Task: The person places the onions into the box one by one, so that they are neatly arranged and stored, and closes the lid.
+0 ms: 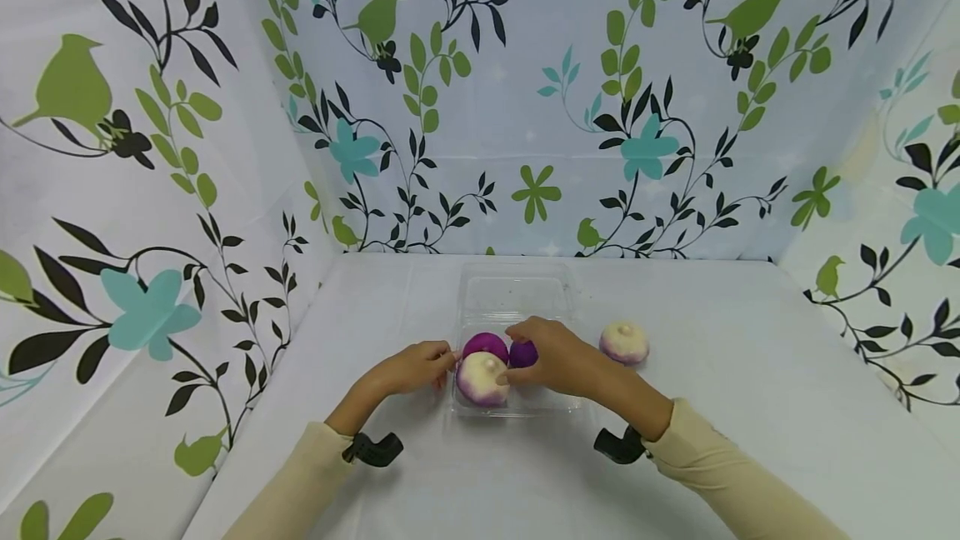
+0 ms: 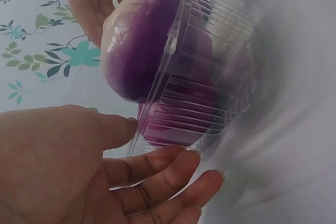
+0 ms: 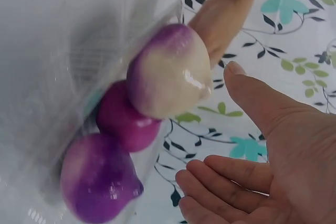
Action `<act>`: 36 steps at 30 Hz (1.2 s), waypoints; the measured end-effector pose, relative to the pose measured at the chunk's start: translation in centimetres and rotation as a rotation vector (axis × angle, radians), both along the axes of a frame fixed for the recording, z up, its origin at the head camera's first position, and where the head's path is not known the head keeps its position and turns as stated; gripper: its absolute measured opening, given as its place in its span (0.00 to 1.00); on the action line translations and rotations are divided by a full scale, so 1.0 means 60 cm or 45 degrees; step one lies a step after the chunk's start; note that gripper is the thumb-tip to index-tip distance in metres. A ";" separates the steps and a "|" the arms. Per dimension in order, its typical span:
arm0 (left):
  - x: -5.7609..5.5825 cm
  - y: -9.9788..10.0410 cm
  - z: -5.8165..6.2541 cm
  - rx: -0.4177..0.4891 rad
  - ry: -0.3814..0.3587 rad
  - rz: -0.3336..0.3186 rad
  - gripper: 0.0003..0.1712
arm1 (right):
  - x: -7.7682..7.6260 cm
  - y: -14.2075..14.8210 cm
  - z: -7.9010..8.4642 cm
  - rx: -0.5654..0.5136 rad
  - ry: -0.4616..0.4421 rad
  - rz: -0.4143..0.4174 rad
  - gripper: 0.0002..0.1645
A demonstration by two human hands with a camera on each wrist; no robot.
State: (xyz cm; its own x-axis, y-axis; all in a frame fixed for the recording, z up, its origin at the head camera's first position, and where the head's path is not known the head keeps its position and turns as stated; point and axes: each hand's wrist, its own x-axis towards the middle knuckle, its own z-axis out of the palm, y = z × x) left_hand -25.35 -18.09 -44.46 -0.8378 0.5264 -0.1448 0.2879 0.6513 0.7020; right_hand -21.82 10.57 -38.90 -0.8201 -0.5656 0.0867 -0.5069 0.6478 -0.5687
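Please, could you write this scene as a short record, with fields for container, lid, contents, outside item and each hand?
Container: clear plastic box
Lid: clear plastic lid, open, at the far side
Contents: white-and-purple turnip-like piece, near left; magenta round piece behind it; purple round piece toward the right
Outside item: second white-and-purple turnip-like piece, on the white table, right of box
Left hand: pinches the box's left rim
Right hand: above the box, holding nothing
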 end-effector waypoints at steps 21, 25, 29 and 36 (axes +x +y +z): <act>0.002 0.000 0.000 0.005 -0.015 0.016 0.21 | -0.022 0.173 0.028 0.009 0.100 -0.368 0.48; 0.004 0.001 0.001 0.009 -0.015 0.014 0.21 | -0.026 0.206 0.014 0.002 0.086 -0.396 0.49; 0.003 0.001 0.000 0.007 -0.012 0.010 0.22 | -0.033 0.236 -0.005 -0.020 0.076 -0.413 0.50; 0.002 0.001 -0.002 -0.002 -0.013 0.022 0.21 | -0.044 0.275 -0.033 -0.043 0.061 -0.434 0.50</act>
State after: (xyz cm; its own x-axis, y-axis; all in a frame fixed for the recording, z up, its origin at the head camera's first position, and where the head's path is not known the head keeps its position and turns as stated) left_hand -25.23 -18.06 -44.61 -0.8451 0.5119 -0.1543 0.2694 0.6571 0.7040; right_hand -24.44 27.06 -40.91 -0.9559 -0.2563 0.1434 -0.2913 0.7654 -0.5738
